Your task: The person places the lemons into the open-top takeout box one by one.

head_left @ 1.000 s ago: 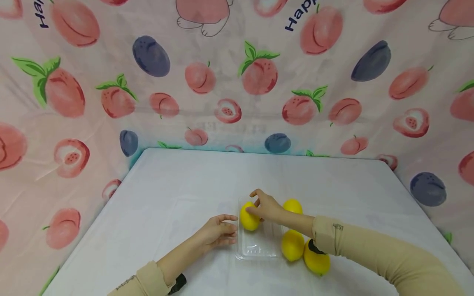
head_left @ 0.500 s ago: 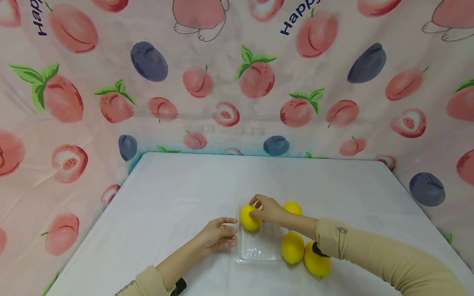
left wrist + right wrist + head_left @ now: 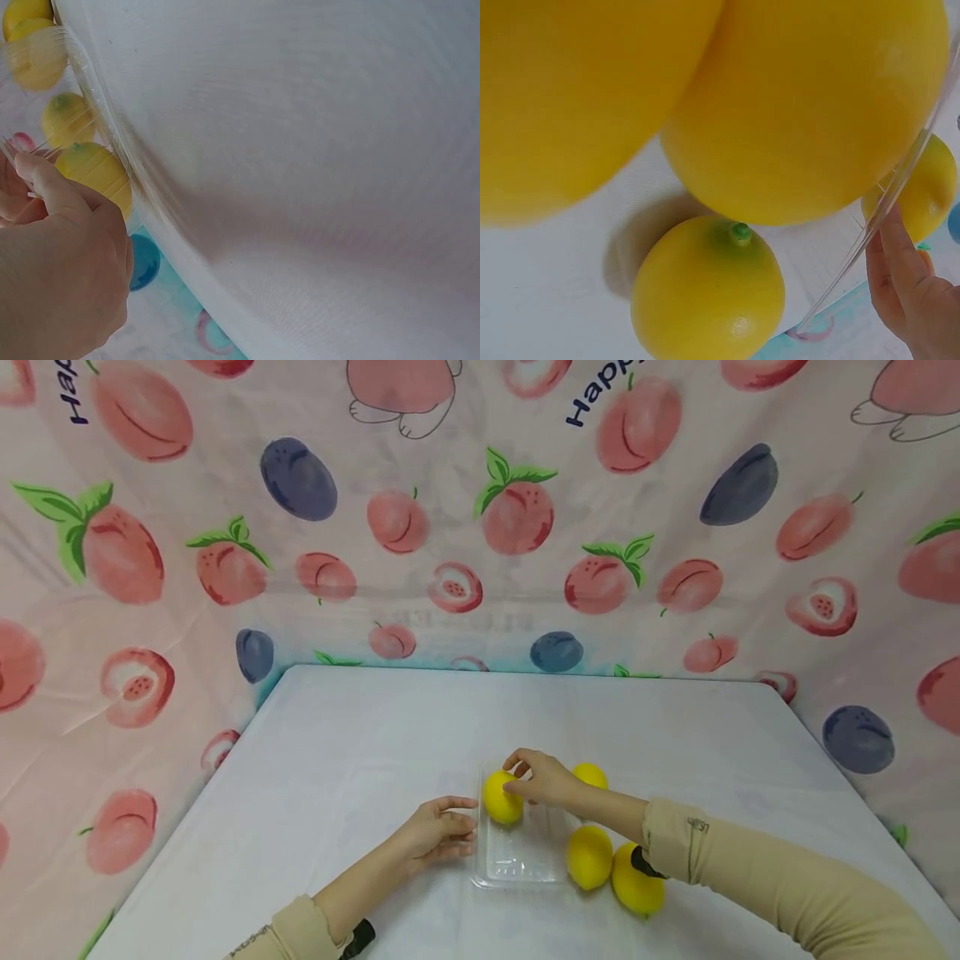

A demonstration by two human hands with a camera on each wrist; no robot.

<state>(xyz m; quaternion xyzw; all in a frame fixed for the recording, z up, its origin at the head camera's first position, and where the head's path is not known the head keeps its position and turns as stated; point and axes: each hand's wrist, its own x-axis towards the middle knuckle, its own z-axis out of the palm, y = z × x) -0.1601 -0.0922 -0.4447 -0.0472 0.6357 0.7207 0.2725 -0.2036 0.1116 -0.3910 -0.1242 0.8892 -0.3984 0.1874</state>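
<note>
A yellow lemon (image 3: pixel 501 800) sits in the far left corner of a clear plastic tray (image 3: pixel 517 885). My right hand (image 3: pixel 547 783) holds this lemon, its thumb on the near side and its fingers bent over the top. In the right wrist view that hand (image 3: pixel 922 300) reaches the lemon (image 3: pixel 934 184) beyond the tray's clear wall. My left hand (image 3: pixel 435 837) is at the tray's left wall, fingers extended and touching or nearly touching it. The left wrist view shows the left hand (image 3: pixel 67 262) beside the transparent wall, with lemons visible through it.
Right of the tray lie a far lemon (image 3: pixel 590 775), partly behind the right forearm, a nearer lemon (image 3: pixel 589 857) and another lemon (image 3: pixel 637 881) partly under the right wrist. A white cloth covers the table (image 3: pixel 375 727). Behind it hangs a fruit-patterned curtain (image 3: pixel 450 527).
The right hand's fingers, raised away from the lemon a second ago, have come down closer around it. The lemon, tray and left hand stay put; the head view shifts slightly.
</note>
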